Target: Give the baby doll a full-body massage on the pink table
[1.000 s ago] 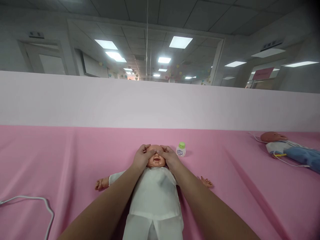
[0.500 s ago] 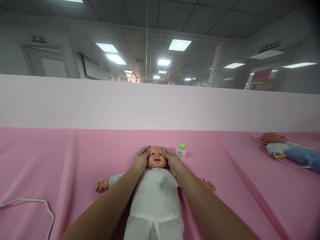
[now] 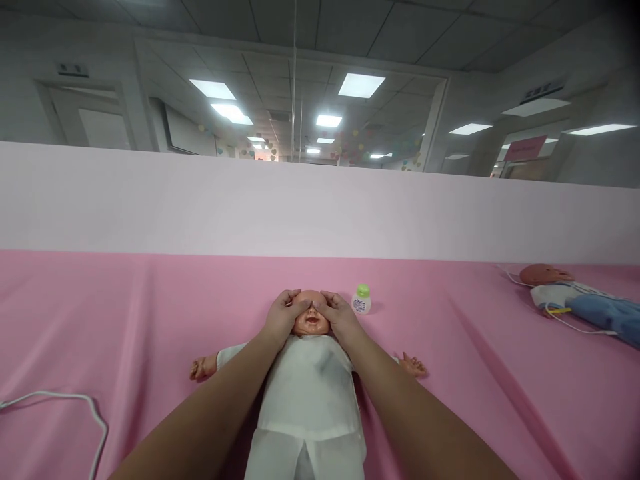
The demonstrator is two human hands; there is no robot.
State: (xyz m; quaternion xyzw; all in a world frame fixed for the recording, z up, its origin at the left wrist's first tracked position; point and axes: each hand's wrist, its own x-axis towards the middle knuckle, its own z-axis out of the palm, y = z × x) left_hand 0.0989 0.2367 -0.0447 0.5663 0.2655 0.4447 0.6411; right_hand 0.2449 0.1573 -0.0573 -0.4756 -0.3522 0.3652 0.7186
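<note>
A baby doll point(image 3: 311, 390) in white clothes lies on its back on the pink sheet, its arms spread out to both sides. My left hand point(image 3: 284, 316) wraps around one side of the doll's head, and my right hand point(image 3: 342, 316) cups the other side. Both thumbs rest across the doll's face beside the nose, covering its eyes. The open mouth shows below them. Just right of my right hand stands a small clear bottle point(image 3: 361, 301) with a green cap and a printed label.
Another doll point(image 3: 585, 300) in blue and white clothes lies at the right with a thin white tube. A white cable point(image 3: 75, 396) curves across the pink sheet point(image 3: 170, 313) at the left. A white wall panel point(image 3: 320, 210) rises behind, below glass.
Both thumbs have moved inward from the sides of the doll's head onto its face, over the eyes. The hands still hold the head in the same place.
</note>
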